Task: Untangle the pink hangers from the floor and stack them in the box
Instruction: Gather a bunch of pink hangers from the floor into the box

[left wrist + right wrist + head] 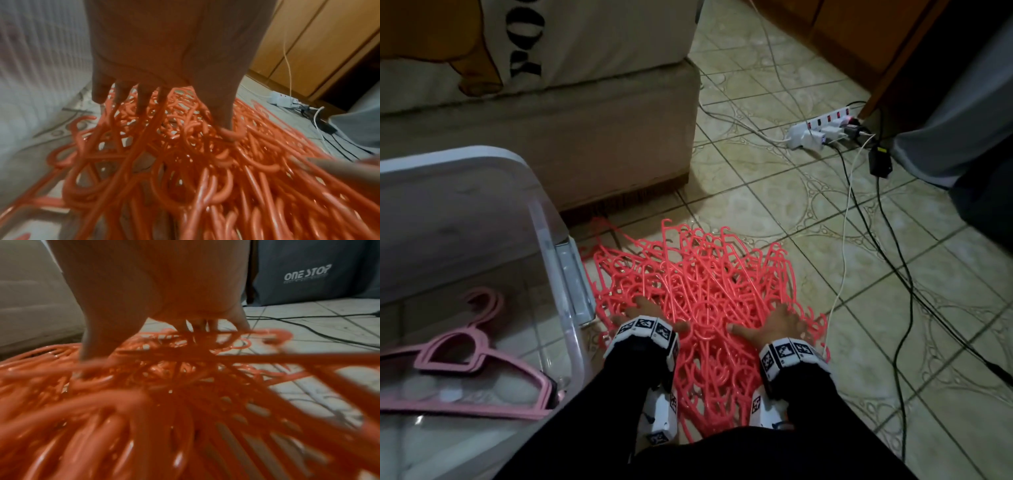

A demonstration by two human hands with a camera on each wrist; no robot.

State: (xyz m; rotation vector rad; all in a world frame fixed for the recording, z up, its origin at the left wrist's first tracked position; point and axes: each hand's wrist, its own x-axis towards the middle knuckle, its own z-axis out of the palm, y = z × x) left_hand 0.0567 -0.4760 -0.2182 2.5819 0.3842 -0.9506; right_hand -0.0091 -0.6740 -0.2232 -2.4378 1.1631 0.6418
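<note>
A tangled heap of coral-pink hangers point(695, 284) lies on the tiled floor in front of me. My left hand point(640, 308) rests on the heap's left side. Its fingers point(141, 100) are straight and spread, poking between the strands, and the thumb presses on a hook. My right hand point(782, 317) rests on the right side with the thumb stretched inward. Its fingertips point(240, 321) dip among the hangers point(185, 369), and their ends are hidden. The clear plastic box point(548, 240) stands to the left, with a few paler pink hangers point(476, 356) lying in it.
A beige sofa point(602, 137) backs the heap on the far left. A white power strip point(822, 132) with several black and white cables point(842, 246) trails over the floor at the right. A grey bag point(308, 272) and wooden cabinets point(308, 48) stand beyond.
</note>
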